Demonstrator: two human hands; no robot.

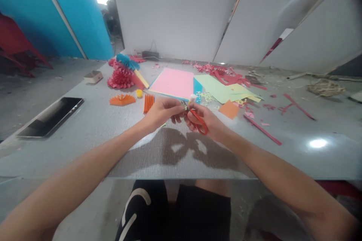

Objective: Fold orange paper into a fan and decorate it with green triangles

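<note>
My right hand (202,116) is closed around the red-orange handles of a pair of scissors (201,124). Its blades point toward my left hand (169,110), which pinches a small pale green or yellowish piece (185,107), probably paper, largely covered by the fingers. Both hands are raised over the table and nearly meet. Just beyond them shows a small white object (192,98), perhaps a cap or bottle top. Near my left hand stands an orange pleated paper (148,103), and an orange paper fan (122,99) lies farther left.
A phone (52,116) lies at the left, near a small box (93,77). Pink sheets (173,83) and green sheets (217,88) lie behind my hands. Crimson folded paper (121,76), an orange square (229,109), red strips (263,130) and scraps are scattered around.
</note>
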